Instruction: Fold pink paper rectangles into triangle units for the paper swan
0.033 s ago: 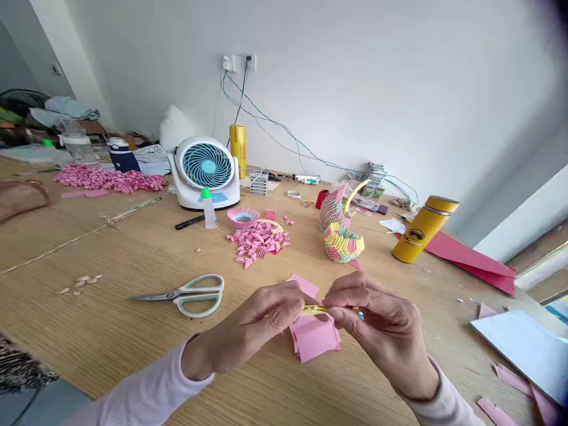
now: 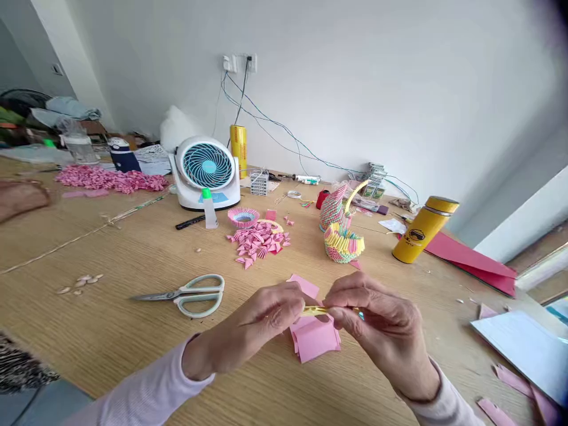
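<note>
My left hand (image 2: 266,319) and my right hand (image 2: 381,331) meet over the wooden table (image 2: 133,331). Both are closed in a pinch on a small folded yellow paper strip (image 2: 316,309), one at each end. Directly beneath them lies a small stack of pink paper squares (image 2: 313,340). Scissors (image 2: 186,294) with pale green handles rest to the left of my left hand. Farther back are a pile of folded pink paper triangles (image 2: 260,241) and a multicoloured folded-paper basket (image 2: 342,242).
A small white desk fan (image 2: 206,171), a glue bottle (image 2: 208,208) and a yellow flask (image 2: 423,229) stand farther back. Red paper sheets (image 2: 470,260) and a white sheet (image 2: 528,346) lie at the right. Another person's hand (image 2: 20,198) rests at the far left.
</note>
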`<action>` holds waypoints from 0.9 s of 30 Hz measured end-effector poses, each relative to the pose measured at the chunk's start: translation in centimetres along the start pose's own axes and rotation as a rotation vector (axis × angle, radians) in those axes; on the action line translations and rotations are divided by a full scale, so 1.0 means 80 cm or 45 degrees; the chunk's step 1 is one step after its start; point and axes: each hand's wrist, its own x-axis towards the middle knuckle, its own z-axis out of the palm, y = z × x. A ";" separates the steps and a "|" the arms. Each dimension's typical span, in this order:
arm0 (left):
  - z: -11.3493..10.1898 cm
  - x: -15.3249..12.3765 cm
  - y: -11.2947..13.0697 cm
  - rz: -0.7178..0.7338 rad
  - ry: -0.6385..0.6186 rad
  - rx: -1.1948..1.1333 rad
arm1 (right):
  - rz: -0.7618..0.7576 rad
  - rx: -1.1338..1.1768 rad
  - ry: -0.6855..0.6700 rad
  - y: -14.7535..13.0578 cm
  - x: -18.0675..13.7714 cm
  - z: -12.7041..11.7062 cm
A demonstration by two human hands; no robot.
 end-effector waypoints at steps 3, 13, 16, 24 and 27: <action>0.001 0.001 0.003 -0.057 0.014 -0.021 | -0.016 0.010 -0.017 0.001 0.000 0.002; 0.010 0.002 0.002 -0.403 -0.049 -0.381 | -0.012 -0.105 -0.042 0.002 -0.002 -0.001; 0.011 0.003 0.001 -0.467 -0.070 -0.391 | 0.017 -0.073 -0.029 0.005 -0.003 0.000; 0.016 0.011 0.004 -0.365 -0.083 -0.389 | 0.007 -0.023 -0.033 0.007 -0.002 0.002; 0.017 0.011 0.003 -0.336 -0.079 -0.373 | 0.002 0.011 -0.060 0.007 -0.001 0.002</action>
